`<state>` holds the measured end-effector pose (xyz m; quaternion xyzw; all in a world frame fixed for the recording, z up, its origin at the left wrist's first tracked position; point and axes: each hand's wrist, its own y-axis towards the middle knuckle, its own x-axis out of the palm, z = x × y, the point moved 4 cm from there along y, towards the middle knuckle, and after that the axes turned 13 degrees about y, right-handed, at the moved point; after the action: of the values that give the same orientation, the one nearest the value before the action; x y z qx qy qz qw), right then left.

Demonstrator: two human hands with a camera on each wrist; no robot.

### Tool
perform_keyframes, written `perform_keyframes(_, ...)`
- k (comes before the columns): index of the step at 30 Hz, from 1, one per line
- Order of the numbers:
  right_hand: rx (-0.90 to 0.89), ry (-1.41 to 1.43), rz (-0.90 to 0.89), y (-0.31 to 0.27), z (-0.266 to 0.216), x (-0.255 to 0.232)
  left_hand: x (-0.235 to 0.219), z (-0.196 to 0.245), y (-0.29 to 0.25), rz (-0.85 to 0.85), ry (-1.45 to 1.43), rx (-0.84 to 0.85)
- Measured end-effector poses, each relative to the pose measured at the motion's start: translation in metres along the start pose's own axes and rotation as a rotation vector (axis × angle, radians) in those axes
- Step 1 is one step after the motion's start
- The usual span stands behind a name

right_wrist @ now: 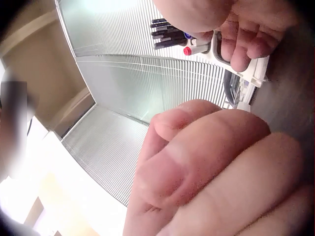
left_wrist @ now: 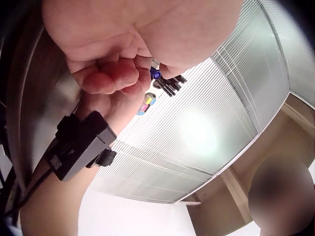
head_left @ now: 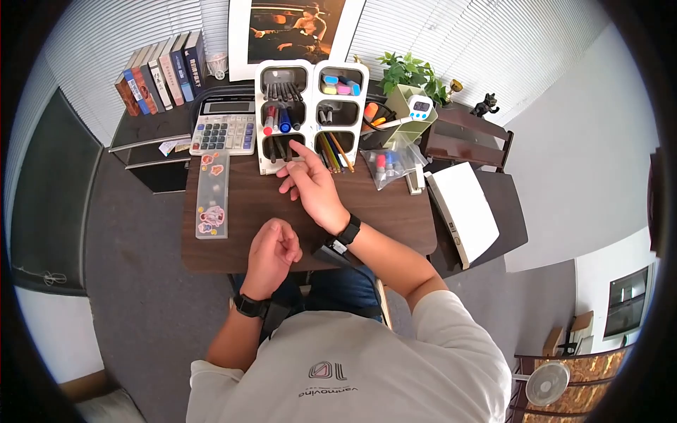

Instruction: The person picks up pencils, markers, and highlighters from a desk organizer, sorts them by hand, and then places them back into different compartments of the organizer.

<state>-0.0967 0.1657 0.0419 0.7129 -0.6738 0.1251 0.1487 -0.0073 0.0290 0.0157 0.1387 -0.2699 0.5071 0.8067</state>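
Observation:
My right hand (head_left: 317,190) reaches over the front of a white desk organizer (head_left: 311,70), its index finger extended at the lower left compartment, where dark pens (head_left: 272,149) stand. Nothing shows between its fingers; in the right wrist view the fingers (right_wrist: 241,42) bend loosely beside the organizer's rim. Closer to my body, my left hand (head_left: 270,254) hangs above the table's front part with loosely curled, empty fingers. Red and blue markers (head_left: 284,121) fill the compartment above the dark pens, black pens (head_left: 282,92) the top one. Colored pencils (head_left: 335,153) lean in the lower right compartment.
A calculator (head_left: 224,130) and a stickered pencil case (head_left: 213,197) lie left of the organizer on the brown table (head_left: 395,225). On the right are a clear bag (head_left: 395,166) with markers, a green holder (head_left: 407,127) and a white binder (head_left: 465,211). Books (head_left: 162,74) stand behind left.

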Motion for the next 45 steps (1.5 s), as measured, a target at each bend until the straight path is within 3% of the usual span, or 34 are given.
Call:
perform_keyframes(5, -0.130, -0.008, -0.102, -0.016, -0.012, 0.016, 0.000, -0.001, 0.000, 0.010, -0.008, 0.001)
perform_keyframes(7, -0.402, -0.273, -0.105, -0.026, -0.032, 0.025, 0.001, 0.000, 0.000, -0.001, -0.007, 0.008)
perform_keyframes(9, -0.436, -0.311, -0.027, -0.029, -0.058, 0.031, 0.002, 0.002, 0.000, 0.001, -0.020, 0.014)
perform_keyframes(11, -0.755, -0.891, -0.033, -0.027, -0.089, 0.042, 0.002, 0.002, 0.000, -0.006, -0.016, 0.016)
perform_keyframes(13, -0.764, -1.046, -0.072, -0.018, -0.100, 0.045, 0.003, 0.001, -0.001, -0.010, -0.016, 0.015)
perform_keyframes(15, -0.887, -1.323, -0.059, -0.003, -0.098, 0.047, 0.002, 0.002, 0.000, -0.014, 0.005, 0.043)
perform_keyframes(21, -0.970, -1.528, -0.162, 0.030, -0.082, 0.052, 0.000, 0.000, -0.001, -0.013, -0.013, 0.043)
perform_keyframes(23, -0.834, -1.582, -0.198, 0.039, -0.078, 0.055, -0.001, 0.000, -0.002, -0.010, -0.027, 0.040)
perform_keyframes(27, -0.800, -1.595, -0.077, 0.018, -0.092, 0.067, -0.002, 0.000, -0.003, -0.015, -0.062, 0.032)
perform_keyframes(29, -0.841, -1.528, -0.110, 0.004, -0.106, 0.073, -0.001, 0.001, -0.002, -0.016, -0.064, 0.039)
perform_keyframes(32, -0.862, -0.916, -0.004, -0.003, -0.131, 0.061, 0.001, 0.003, -0.004, -0.014, -0.069, 0.032)
perform_keyframes(33, -0.779, -0.815, 0.082, 0.000, -0.135, 0.051, 0.001, 0.002, -0.003, -0.015, -0.072, 0.022)
perform_keyframes(35, -0.531, -0.702, 0.089, 0.009, -0.144, 0.037, 0.000, 0.003, -0.002, -0.034, -0.069, 0.029)
perform_keyframes(36, -0.405, -0.698, -0.034, 0.021, -0.139, 0.024, 0.001, 0.003, -0.003, -0.054, -0.063, 0.036)
perform_keyframes(37, -0.404, -0.698, -0.032, 0.028, -0.142, 0.020, 0.002, 0.002, -0.003, -0.056, -0.063, 0.034)
perform_keyframes(39, 0.114, -0.101, -0.263, 0.044, -0.129, 0.019, 0.001, 0.002, -0.003, -0.046, -0.075, 0.036)
perform_keyframes(45, 0.359, 0.175, -0.442, 0.078, -0.120, 0.030, 0.003, 0.005, -0.004, -0.009, -0.039, 0.024)
